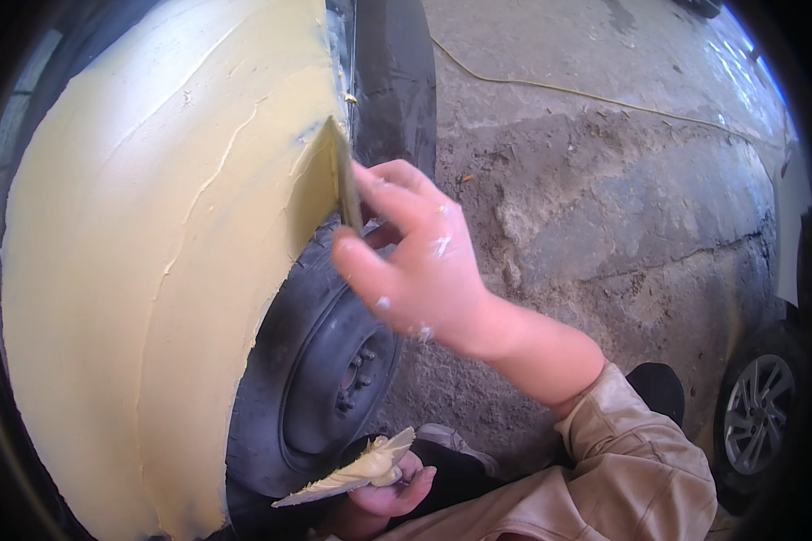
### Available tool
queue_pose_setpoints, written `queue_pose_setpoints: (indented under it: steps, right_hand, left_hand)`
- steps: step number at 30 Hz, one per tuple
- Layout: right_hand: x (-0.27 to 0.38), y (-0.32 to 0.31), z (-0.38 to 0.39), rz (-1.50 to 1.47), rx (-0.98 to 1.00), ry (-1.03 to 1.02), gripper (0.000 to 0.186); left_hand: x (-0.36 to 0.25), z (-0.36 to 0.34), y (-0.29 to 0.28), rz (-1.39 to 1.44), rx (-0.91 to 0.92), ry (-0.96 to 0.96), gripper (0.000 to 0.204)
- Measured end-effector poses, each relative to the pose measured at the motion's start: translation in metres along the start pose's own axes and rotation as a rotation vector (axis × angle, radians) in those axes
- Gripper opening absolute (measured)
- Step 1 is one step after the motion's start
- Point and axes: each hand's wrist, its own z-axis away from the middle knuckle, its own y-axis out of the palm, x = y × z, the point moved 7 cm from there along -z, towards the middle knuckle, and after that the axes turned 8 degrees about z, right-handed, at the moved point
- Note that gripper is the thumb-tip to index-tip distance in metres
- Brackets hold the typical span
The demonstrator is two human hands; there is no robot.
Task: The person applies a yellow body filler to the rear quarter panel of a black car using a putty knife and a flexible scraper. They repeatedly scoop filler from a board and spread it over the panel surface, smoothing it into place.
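A curved car fender [81, 298] fills the left side, coated in pale yellow body filler with long ridges and smears. My right hand [429, 257], spotted with white residue, is closed around a flat filler spreader [346, 185]. The spreader's edge meets the panel just above the wheel arch, where a small bluish-grey patch shows through the coat. Low in the view, my left hand [390, 498] grips a thin mixing plate [311, 491] from below. A heap of yellow filler [374, 462] lies on that plate.
A black steel wheel with its tire [280, 379] sits under the arch, close to both hands. Dark trim [392, 81] stands beyond the fender's edge. A yellow cable [568, 88] crosses the rough, cracked floor [622, 216]. Another car's alloy wheel [760, 415] is at the right.
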Motion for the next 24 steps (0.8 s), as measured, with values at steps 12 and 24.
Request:
queue_pose_setpoints:
  steps: [12,24]
  right_hand:
    - [-0.018,-0.015,0.013,-0.142,-0.152,-0.062,0.023]
    - [-0.039,-0.007,-0.01,-0.242,0.085,0.321,0.028]
  left_hand:
    - [-0.002,-0.002,-0.003,0.179,-0.067,0.049,0.071]
    - [-0.005,-0.005,-0.001,0.142,0.026,0.058,0.065]
